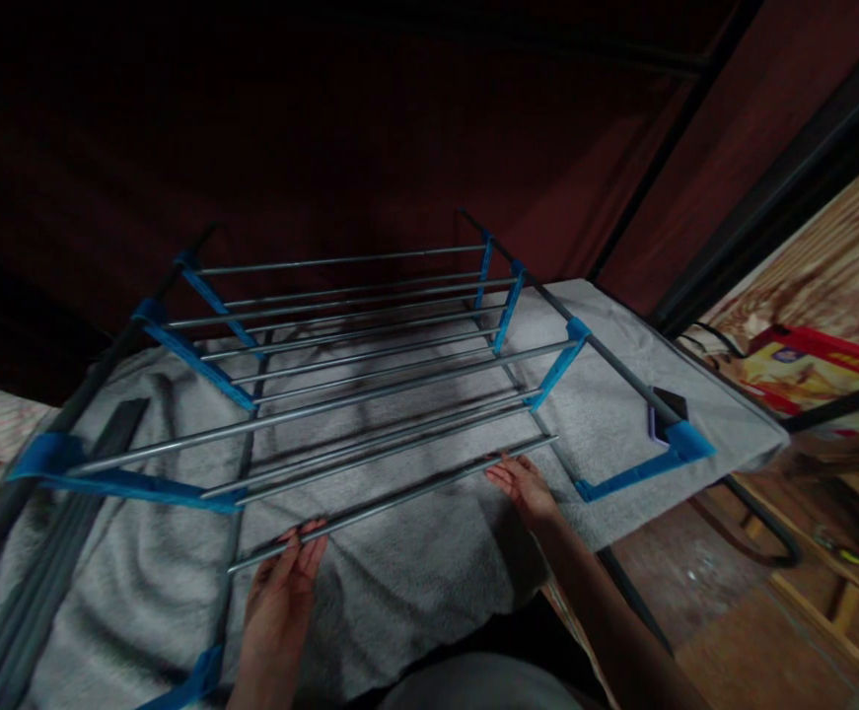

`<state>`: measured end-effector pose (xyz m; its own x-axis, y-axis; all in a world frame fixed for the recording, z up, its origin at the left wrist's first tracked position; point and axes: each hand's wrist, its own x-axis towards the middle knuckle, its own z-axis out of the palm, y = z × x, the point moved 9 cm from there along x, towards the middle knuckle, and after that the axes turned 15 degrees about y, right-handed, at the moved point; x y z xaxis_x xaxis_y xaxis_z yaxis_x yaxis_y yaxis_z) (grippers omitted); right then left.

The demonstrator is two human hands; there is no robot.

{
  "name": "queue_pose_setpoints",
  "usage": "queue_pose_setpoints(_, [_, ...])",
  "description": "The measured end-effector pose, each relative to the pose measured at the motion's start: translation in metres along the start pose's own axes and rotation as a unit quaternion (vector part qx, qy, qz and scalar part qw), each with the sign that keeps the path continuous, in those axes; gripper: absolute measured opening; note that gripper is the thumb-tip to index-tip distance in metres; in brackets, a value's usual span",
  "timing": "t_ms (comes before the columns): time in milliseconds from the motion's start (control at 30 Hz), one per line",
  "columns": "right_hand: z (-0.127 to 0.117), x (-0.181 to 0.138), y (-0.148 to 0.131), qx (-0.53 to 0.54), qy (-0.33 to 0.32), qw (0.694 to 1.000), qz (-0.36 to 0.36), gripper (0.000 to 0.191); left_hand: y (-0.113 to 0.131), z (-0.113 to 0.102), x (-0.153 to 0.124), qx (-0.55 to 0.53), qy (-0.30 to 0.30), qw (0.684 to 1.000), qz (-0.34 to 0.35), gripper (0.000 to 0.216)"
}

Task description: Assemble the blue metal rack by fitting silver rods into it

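Observation:
A thin grey metal rod (406, 495) is held crosswise at the front of a rack frame. My left hand (287, 582) grips it near its left end, fingers closed round it. Toward the right end, my right hand (524, 483) pinches the same rod. Both rod ends look loose from the frame. Behind it stands the rack, with several grey rods (370, 394) running between blue plastic brackets (558, 365) on two side tubes. The nearest right bracket (643, 468) and the nearest left bracket (192, 685), partly out of view, carry no rod that I can see.
Grey cloth (385, 611) covers the surface under the rack. More grey rods or tubes (51, 582) lie bundled at the left. A phone (667, 414) rests on the cloth at right. Beyond the edge are a red and yellow box (818, 370) and wooden pieces (835, 611).

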<state>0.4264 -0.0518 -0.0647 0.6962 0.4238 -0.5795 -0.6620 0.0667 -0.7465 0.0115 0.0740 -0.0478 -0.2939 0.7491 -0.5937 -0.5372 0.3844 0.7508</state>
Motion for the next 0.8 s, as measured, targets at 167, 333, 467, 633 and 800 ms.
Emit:
queue_pose_setpoints(167, [-0.0002,-0.0005,-0.0001,-0.001,0.008,1.000,0.002,0.045,-0.0022,-0.0015,0.0029,-0.008,-0.004,1.000,-0.002,0.015])
queue_pose_setpoints(333, [0.0013,-0.0022,-0.0006,-0.007,0.007,1.000,0.009,0.048,-0.0006,-0.0007,0.0018,-0.018,-0.010,1.000,0.005,0.015])
queue_pose_setpoints(467, [0.0013,-0.0035,-0.0014,-0.020,0.005,1.000,-0.001,0.046,0.0009,0.0023,-0.0032,-0.007,-0.004,1.000,-0.003,0.014])
queue_pose_setpoints(633, [0.0003,-0.0030,-0.0013,-0.019,0.001,1.000,-0.009,0.044,0.0017,0.0036,-0.0037,-0.009,-0.003,1.000,-0.005,0.015])
queue_pose_setpoints(800, [0.0014,-0.0028,-0.0017,-0.023,-0.009,1.000,-0.017,0.042,-0.0005,0.0009,-0.0003,0.000,-0.012,1.000,0.006,0.014])
